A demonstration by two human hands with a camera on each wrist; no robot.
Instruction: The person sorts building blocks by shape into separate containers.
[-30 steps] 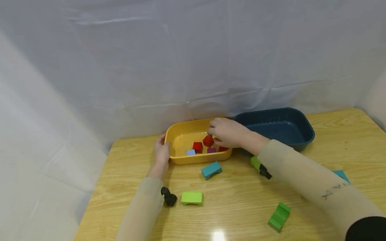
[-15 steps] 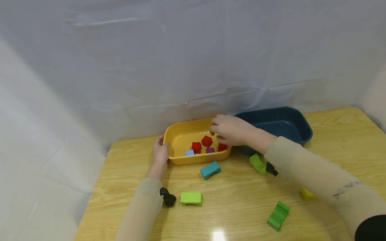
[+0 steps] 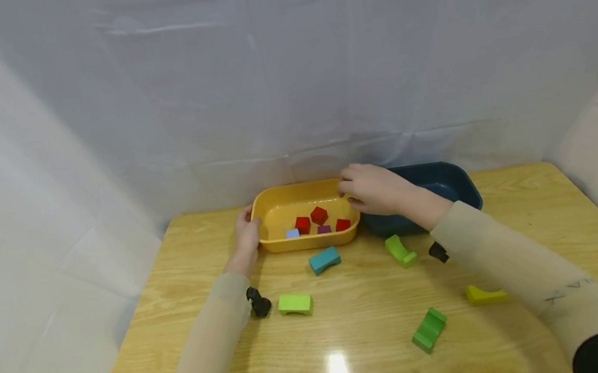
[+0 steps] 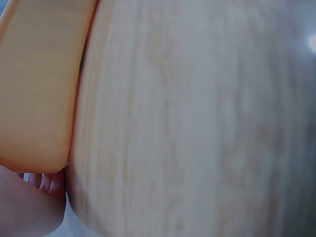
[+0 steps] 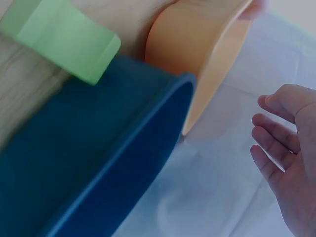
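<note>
A yellow tray [image 3: 272, 206] stands at the table's back with three red blocks [image 3: 319, 215], a purple one [image 3: 323, 229] and a pale blue one [image 3: 292, 233] inside. My left hand [image 3: 247, 233] holds the tray's left end; the left wrist view shows its fingers [image 4: 47, 182] against the tray's wall [image 4: 34, 89]. My right hand [image 3: 373, 188] hovers over the seam between the yellow tray and the dark blue tray [image 3: 463, 190]. In the right wrist view that hand [image 5: 284, 148] holds nothing, its fingers relaxed, above the blue tray [image 5: 98, 163].
Loose blocks lie on the wooden table: a teal one [image 3: 324, 260], green ones [image 3: 295, 303] [image 3: 400, 250] [image 3: 429, 329] and a yellow one [image 3: 484, 294]. White cloth closes off the back and both sides.
My right hand let go of a red block in the yellow tray, lifted off and drew right toward the blue tray. My left hand stayed on the tray.
</note>
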